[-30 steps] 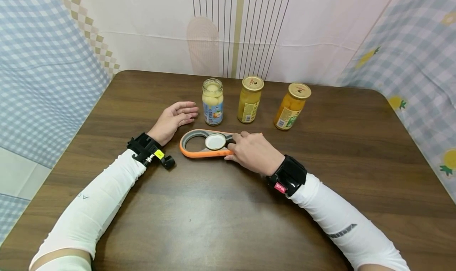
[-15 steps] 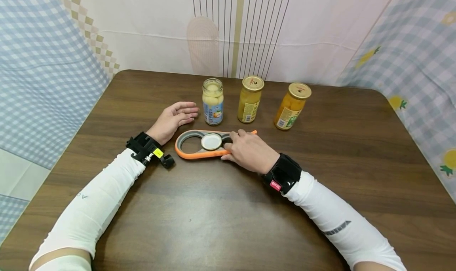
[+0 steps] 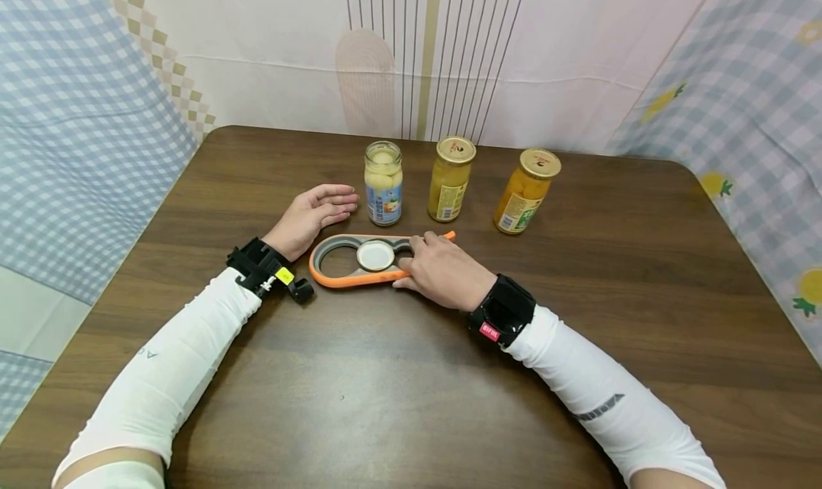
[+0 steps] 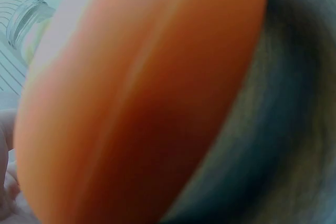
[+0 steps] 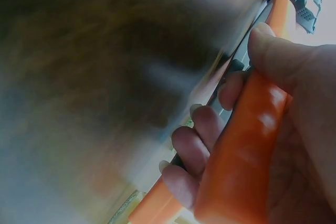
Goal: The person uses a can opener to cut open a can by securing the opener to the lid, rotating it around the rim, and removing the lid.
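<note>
My right hand (image 3: 443, 269) grips the handle end of an orange and grey jar opener (image 3: 349, 280); in the right wrist view its fingers (image 5: 198, 148) curl round the orange handles (image 5: 244, 150). A round lid (image 3: 375, 255), white side up, sits at the opener's middle opening. My left hand (image 3: 310, 218) lies with fingers extended toward a lidless jar (image 3: 384, 185) of pale round pieces with a blue label, fingertips close to its glass. The opener's blurred orange rim (image 4: 136, 98) fills most of the left wrist view, with the jar's glass mouth (image 4: 26, 22) behind it.
A capped jar (image 3: 449, 182) with yellowish contents stands right of the lidless one. Farther right is another capped jar (image 3: 525, 193) with orange contents. The brown wooden table (image 3: 359, 403) ends at a patterned cloth backdrop (image 3: 257, 53).
My right hand has slid the jar opener, lid included, a short way left across the table. The left hand and the jars stay where they were.
</note>
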### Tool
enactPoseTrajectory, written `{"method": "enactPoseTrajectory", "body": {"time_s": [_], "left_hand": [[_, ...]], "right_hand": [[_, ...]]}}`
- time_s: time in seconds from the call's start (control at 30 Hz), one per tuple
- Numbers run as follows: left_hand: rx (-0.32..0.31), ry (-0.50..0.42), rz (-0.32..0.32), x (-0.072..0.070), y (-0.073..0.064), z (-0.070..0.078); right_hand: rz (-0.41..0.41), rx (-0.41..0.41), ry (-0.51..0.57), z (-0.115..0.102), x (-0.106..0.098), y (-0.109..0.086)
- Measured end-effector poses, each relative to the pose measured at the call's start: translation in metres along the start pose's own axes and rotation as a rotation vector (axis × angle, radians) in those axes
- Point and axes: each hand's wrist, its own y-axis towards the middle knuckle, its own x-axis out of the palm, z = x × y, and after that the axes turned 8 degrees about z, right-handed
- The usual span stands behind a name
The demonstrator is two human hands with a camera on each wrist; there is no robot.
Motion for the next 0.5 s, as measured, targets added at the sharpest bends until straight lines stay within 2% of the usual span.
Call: {"method": "enactPoseTrajectory", "body": {"time_s": [0.5], "left_hand": [[0.003, 0.003, 0.000, 0.0013, -0.0013, 0.0010]], "right_hand": [[0.009, 0.010, 0.021, 0.0002, -0.0013, 0.0004]]}}
